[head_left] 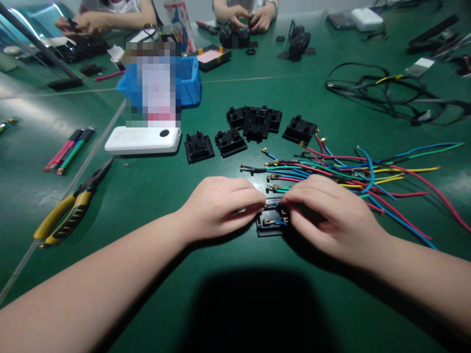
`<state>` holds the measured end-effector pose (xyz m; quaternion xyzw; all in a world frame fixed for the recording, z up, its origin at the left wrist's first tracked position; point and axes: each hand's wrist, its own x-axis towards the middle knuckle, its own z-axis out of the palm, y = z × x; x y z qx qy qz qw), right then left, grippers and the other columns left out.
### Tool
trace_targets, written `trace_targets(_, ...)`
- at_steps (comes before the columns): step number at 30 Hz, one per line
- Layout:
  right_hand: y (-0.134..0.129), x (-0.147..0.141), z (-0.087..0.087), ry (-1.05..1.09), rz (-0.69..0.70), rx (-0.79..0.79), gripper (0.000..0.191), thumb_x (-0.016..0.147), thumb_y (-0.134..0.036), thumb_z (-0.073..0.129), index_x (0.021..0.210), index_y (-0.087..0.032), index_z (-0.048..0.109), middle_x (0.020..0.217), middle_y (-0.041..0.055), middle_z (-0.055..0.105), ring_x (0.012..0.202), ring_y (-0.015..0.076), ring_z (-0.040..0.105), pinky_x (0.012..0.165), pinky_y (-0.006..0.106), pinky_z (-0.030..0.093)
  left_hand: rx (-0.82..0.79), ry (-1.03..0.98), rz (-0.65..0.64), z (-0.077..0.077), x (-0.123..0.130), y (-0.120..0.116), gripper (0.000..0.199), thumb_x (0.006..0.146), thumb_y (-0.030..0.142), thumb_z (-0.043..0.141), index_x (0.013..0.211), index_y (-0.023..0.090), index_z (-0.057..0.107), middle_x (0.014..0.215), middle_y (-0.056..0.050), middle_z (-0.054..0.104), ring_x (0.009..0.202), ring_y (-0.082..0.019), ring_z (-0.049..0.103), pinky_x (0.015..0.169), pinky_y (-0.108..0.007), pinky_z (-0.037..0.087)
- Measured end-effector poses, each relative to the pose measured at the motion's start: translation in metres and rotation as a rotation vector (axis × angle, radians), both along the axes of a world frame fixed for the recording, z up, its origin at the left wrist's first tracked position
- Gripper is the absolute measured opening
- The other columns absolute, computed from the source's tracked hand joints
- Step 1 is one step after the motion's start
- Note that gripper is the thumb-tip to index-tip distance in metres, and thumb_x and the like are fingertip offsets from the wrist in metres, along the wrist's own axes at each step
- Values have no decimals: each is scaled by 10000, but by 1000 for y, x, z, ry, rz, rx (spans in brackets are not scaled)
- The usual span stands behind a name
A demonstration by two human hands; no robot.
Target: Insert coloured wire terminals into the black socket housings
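Head view: the block [270,229] is laid flat on the desk [368,304], apparently for steadiness. At its far edge, a wire [274,203] is pinched by the right hand [331,215]; whether terminal [267,205] or block is grasped by the left hand [221,206] cannot be told. Loose wires [289,179] are bunched beyond, presumably for easy reach.

And it's one black module [270,229] up front, what looks like six more modules [199,148] behind! One pair of pliers [79,206], one blue bin [191,88], one pink-lined tray [213,58], two people [245,14] opposite!
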<state>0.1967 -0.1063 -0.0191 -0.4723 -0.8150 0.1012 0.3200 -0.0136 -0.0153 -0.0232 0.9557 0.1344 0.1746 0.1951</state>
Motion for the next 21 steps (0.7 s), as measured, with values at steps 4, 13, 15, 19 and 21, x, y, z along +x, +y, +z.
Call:
trace_targets(4, 0, 0, 1, -13, 2, 2, 157, 823, -78, 515, 922, -174, 591, 834, 71, 631, 776, 191, 553, 707, 326, 457, -27, 35, 70, 1, 5, -6, 187, 898, 302, 505, 962, 175, 627, 902, -47, 678, 812, -140, 613, 718, -235, 459)
trace_targets(13, 0, 1, 0, -59, 16, -17, 167, 818, -107, 521, 951, -170, 600, 880, 81, 643, 817, 212, 554, 725, 345, 454, -83, 29, 113, -2, 6, -10, 185, 894, 291, 512, 954, 179, 646, 907, -42, 671, 833, -141, 602, 722, -240, 465)
trace_targets(15, 0, 1, 0, -66, 13, -18, 180, 823, -111, 521, 973, -162, 607, 891, 86, 644, 830, 213, 561, 738, 345, 458, -82, 36, 120, -2, 5, -10, 190, 894, 301, 515, 952, 181, 650, 902, -43, 673, 817, -136, 603, 703, -232, 463)
trace_targets(19, 0, 0, 1, -53, -11, -33, 143, 846, -120, 526, 950, -160, 615, 853, 73, 637, 805, 191, 562, 733, 322, 460, -77, 39, 125, -1, 5, -10, 192, 893, 307, 518, 953, 187, 655, 892, -42, 670, 807, -135, 602, 695, -230, 460)
trace_targets(21, 1, -1, 1, -30, -28, -39, 108, 848, -119, 533, 905, -165, 612, 821, 61, 633, 781, 180, 559, 716, 311, 460, -71, 44, 129, -1, 6, -10, 195, 893, 309, 518, 956, 187, 657, 885, -42, 666, 798, -134, 599, 688, -229, 456)
